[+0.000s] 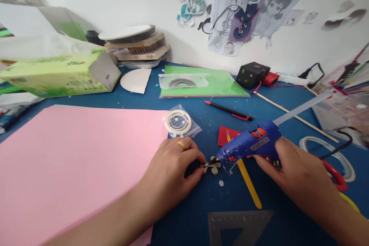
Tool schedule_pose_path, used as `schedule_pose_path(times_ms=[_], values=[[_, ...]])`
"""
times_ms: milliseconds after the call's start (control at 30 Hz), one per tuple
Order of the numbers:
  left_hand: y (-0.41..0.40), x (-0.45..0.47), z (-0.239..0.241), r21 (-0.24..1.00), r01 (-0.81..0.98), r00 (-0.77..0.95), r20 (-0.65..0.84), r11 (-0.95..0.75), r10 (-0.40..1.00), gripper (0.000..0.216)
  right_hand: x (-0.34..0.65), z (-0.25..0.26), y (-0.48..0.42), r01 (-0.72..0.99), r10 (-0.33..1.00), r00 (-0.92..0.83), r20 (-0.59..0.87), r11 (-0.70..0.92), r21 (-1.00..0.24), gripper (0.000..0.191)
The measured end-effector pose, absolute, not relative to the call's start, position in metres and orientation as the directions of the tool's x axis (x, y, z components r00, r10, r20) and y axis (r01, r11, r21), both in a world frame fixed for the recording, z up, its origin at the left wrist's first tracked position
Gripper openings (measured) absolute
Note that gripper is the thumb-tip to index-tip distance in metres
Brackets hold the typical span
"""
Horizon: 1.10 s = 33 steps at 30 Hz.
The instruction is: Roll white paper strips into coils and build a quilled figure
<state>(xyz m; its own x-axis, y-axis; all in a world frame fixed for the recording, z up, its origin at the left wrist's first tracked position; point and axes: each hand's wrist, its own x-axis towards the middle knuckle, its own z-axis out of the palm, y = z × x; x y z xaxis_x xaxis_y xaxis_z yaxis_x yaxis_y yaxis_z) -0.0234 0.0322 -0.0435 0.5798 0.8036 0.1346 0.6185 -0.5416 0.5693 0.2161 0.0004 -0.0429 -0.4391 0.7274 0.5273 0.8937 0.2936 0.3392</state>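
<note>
My right hand [296, 165] grips a blue hot glue gun [250, 142] with a long clear glue stick [302, 107] in its back end. The gun's nozzle points left and down at a small cream ornament of curled paper strips [213, 166] on the table. Thumb and fingers of my left hand [180, 161] pinch the ornament's left end. Under the gun lies a pair of yellow tweezers [249, 184], across a red piece of paper [223, 135]. A small white disc [221, 183] sits close to the ornament.
Pink paper [77, 153] covers the left side of the blue table. Beyond my left hand lies a bag with a white paper-strip roll [178, 122]. A black pen [229, 110], set square [239, 215], red-handled scissors [336, 177] and tissue pack [63, 73] surround the work.
</note>
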Motion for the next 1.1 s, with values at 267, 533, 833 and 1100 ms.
schedule_pose_path(times_ms=[267,533,833,1100], values=[[0.0309,-0.0252,-0.0429,0.569,0.621,0.581,0.128,-0.539,0.804,0.012,0.2138,-0.0412,-0.0015,0.926,0.758,-0.376,0.533,0.296,0.233,0.034],[0.032,-0.0235,-0.0428,0.57,0.624,0.576,0.128,-0.535,0.807,0.012,0.2111,-0.043,-0.0032,0.954,0.78,-0.3,0.549,0.245,0.174,0.034],[0.0318,-0.0238,-0.0435,0.57,0.619,0.577,0.135,-0.54,0.805,0.012,0.2107,-0.045,-0.0021,0.942,0.773,-0.329,0.542,0.233,0.24,0.035],[0.0316,-0.0242,-0.0435,0.581,0.615,0.575,0.132,-0.533,0.807,0.012,0.2101,-0.045,-0.0013,0.938,0.771,-0.338,0.539,0.232,0.258,0.035]])
